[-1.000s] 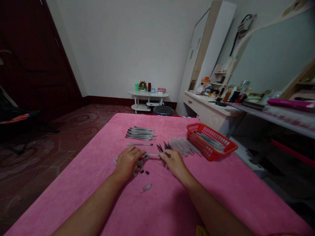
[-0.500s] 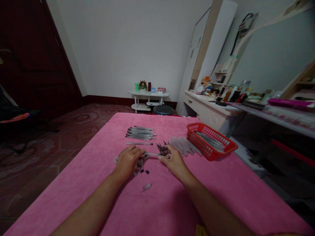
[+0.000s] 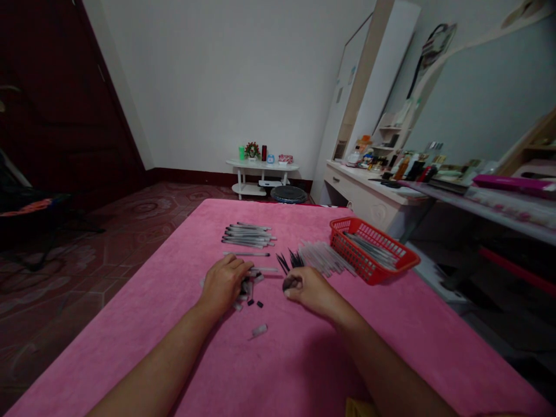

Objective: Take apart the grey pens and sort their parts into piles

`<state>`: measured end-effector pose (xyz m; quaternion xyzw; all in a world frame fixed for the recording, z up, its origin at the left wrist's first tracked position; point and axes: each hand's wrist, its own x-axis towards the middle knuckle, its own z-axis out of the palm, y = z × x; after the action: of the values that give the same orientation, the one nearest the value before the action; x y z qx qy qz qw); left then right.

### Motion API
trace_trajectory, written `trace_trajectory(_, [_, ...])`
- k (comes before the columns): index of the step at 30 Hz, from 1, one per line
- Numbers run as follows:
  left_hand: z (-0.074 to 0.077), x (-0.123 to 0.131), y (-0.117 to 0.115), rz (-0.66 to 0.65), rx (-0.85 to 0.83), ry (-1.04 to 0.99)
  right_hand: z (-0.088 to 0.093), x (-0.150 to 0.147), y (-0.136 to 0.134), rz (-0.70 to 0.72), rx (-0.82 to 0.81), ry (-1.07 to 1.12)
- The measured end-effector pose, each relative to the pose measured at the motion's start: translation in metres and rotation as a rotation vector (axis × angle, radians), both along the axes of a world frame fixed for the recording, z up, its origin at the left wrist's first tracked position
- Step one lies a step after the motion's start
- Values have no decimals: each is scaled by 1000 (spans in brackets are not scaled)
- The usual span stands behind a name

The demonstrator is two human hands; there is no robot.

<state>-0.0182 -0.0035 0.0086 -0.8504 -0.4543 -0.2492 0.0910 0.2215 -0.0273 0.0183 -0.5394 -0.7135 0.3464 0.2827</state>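
My left hand rests curled on the pink cloth, its fingers closed over a clear pen barrel and a small heap of pen parts. My right hand is closed in a loose fist just right of it, pinching something small and dark that I cannot make out. Just beyond the right hand lies a fan of dark-tipped refills joined to a pile of clear tubes. A neat stack of assembled pens lies farther back.
A red plastic basket holding more pens sits at the right. Small black caps and a clear cap lie loose near my hands. A single pen lies before the stack. A cluttered dresser and a small white table stand beyond.
My right hand has pulled back from the barrel's end toward me and closed into a fist. The left hand has barely moved.
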Motion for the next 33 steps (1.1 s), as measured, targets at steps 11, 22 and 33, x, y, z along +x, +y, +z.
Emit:
trace_trajectory(11, [0,4,-1,-108,35,10,-9,-14,-2,-33,32,105])
trace_trajectory(22, [-1,-8,5,188,37,-77,38,70,16,-93,27,40])
trace_trajectory(33, [2,3,-1,32,48,-137,33,51,8,-357,107,-356])
